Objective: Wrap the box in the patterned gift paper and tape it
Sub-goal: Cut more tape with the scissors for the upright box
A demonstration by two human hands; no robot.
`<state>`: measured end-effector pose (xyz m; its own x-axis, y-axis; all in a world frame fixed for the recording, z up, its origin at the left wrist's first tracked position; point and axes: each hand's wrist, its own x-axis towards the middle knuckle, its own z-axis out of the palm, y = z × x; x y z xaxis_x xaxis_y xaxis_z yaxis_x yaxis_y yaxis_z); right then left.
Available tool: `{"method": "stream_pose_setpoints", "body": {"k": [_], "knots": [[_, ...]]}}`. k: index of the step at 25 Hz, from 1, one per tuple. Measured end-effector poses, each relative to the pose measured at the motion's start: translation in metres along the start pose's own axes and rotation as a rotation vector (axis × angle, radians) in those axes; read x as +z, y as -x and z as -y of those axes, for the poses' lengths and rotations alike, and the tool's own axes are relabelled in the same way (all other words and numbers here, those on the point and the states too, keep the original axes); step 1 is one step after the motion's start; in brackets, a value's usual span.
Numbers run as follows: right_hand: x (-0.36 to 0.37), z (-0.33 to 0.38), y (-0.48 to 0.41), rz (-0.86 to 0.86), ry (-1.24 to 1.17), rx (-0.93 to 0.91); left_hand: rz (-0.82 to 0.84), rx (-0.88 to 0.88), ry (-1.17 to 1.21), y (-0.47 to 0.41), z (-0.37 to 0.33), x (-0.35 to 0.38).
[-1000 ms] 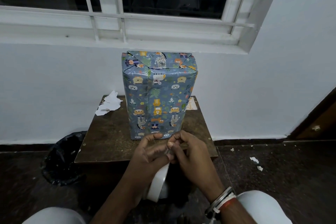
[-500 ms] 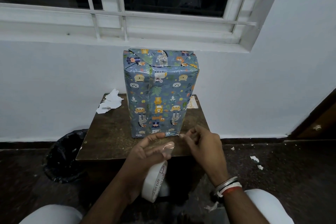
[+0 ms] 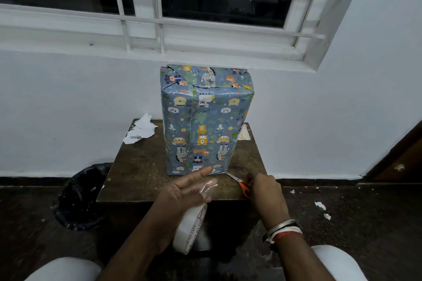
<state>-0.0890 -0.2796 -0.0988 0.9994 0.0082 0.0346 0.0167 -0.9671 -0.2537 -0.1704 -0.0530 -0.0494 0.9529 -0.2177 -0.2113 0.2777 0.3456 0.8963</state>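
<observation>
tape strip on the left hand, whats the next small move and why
Probably lift the scissors and snip the clear tape strip off the tape roll. The left hand holds the roll with the strip drawn out across its fingers, uncut, and the right hand grips the orange-handled scissors on the table beside the wrapped box.

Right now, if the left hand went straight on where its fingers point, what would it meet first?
Probably the wrapped box, low on its front face: the left hand has its fingertips seemingly just short of it, depth unclear. The scissors lie right of that line.
</observation>
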Motion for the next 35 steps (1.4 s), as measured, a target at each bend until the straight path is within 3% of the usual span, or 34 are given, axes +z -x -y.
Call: {"method": "stream_pose_setpoints", "body": {"k": [6,8,11,13,16,35], "knots": [[-0.024,0.003,0.017,0.092,0.136,0.038,-0.009,0.015,-0.019,0.000,-0.004,-0.005],[-0.037,-0.007,0.024,0.132,-0.073,0.032,-0.022,0.014,-0.034,0.000,-0.005,-0.008],[-0.060,-0.009,0.036,0.491,-0.703,-0.074,-0.014,0.005,-0.042,-0.001,-0.008,-0.010],[-0.070,-0.002,0.042,0.729,-0.826,-0.205,-0.012,-0.003,-0.040,-0.001,-0.007,-0.009],[-0.067,0.003,0.042,0.922,-0.799,-0.385,-0.026,-0.012,-0.023,-0.002,-0.005,-0.007],[-0.067,0.006,0.035,0.968,-0.789,-0.449,0.039,-0.078,-0.129,-0.008,0.005,-0.008]]}}
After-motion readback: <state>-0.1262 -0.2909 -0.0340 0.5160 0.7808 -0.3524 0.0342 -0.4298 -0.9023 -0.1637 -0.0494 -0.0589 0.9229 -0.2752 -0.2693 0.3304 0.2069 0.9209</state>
